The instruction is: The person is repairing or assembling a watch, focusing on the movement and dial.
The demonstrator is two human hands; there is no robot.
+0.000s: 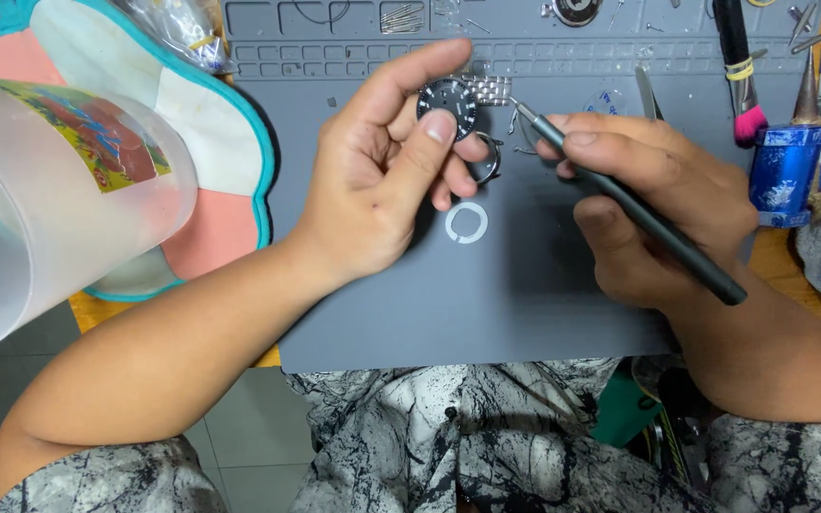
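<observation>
Grey mat (544, 313) on surface. Left hand (382, 180) pinches watch (447, 103); right hand (658, 190) grips tool (639, 214), tip at case edge. Steady both; white ring (467, 223) lies near.

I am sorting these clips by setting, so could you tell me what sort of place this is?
Probably a watch repair bench. The left hand holds a round watch dial, the right hand a slim dark tool, over a grey work mat with parts compartments.

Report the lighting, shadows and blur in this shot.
Head view: even, soft light; faint shadows under both hands on the grey mat; the watch and tool are sharp; the plastic jug, close to the lens, looks blurred and oversized.
</observation>
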